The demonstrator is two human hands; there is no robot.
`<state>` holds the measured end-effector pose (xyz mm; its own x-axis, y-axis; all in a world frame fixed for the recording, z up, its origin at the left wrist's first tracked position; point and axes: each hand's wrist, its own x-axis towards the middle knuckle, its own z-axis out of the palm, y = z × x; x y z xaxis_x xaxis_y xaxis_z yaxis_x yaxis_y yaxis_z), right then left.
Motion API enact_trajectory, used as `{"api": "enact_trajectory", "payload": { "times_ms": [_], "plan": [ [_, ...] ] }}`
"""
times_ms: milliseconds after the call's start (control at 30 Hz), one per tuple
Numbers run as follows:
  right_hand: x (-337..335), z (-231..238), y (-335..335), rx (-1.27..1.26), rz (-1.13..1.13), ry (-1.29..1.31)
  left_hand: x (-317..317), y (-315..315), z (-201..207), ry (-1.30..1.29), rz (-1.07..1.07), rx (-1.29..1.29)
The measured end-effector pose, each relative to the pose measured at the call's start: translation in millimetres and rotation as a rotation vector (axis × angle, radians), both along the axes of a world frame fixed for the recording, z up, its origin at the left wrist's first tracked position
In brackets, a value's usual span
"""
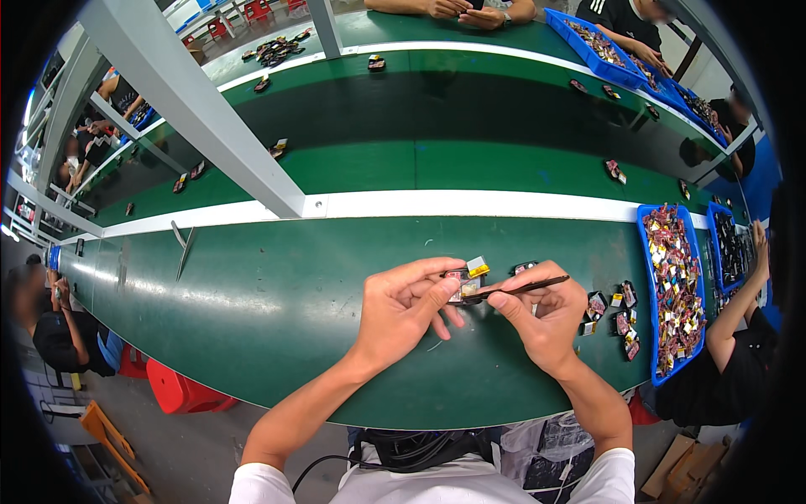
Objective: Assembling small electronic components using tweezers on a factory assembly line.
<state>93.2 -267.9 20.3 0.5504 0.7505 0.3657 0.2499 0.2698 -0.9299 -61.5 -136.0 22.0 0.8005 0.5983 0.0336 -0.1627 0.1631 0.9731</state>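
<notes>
My left hand (398, 304) is closed on a small electronic unit (464, 287), gripped between thumb and fingers above the green bench. A silver and yellow piece (478, 267) sticks up from its far edge. My right hand (544, 323) pinches a slim black pair of tweezers (537, 286), whose tip meets the unit; the exact contact point is hidden by fingers. Just beyond my right hand lies another dark unit (525, 267), partly covered by it. Several similar small units (622, 322) lie loose on the bench to the right of that hand.
A blue tray (645, 252) full of small red, yellow and silver parts stands at right, beside a co-worker's arm (739, 311). Scissors-like metal tool (185, 252) lies at left. Beyond the white rail (470, 204), a green conveyor (361, 168) carries scattered units. A slanted grey post (193, 101) crosses the left.
</notes>
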Motion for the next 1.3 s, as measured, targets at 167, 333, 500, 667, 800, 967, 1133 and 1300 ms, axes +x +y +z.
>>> {"api": "enact_trajectory", "payload": {
  "times_ms": [167,333,500,667,800,967,1133,1300],
  "plan": [
    [0.1,1.3,0.7,0.004,-0.022,-0.002,0.1,0.2,-0.4,0.001,0.018,0.001],
    [0.8,-1.6,-0.8,0.001,-0.011,-0.078,-0.7,1.3,-0.3,-0.007,0.042,0.006],
    [0.6,-3.4,-0.9,0.025,-0.031,-0.175,0.2,-0.7,0.4,0.015,0.040,-0.004],
    [-1.7,3.3,-0.1,0.033,-0.042,-0.251,1.1,-0.7,-0.3,0.040,0.044,0.018],
    [0.1,4.6,2.2,0.093,-0.005,-0.456,2.8,-2.9,-0.2,0.047,0.053,0.014],
    [2.5,5.8,-0.1,0.168,0.015,-0.631,4.5,-5.6,-1.3,0.068,0.059,0.010],
    [3.0,12.7,-3.7,0.126,0.025,-0.797,4.7,-6.3,-3.8,0.113,0.054,0.047],
    [17.1,10.4,6.2,0.178,0.038,-0.663,17.6,14.5,-4.4,0.151,0.103,-0.001]
  ]
}}
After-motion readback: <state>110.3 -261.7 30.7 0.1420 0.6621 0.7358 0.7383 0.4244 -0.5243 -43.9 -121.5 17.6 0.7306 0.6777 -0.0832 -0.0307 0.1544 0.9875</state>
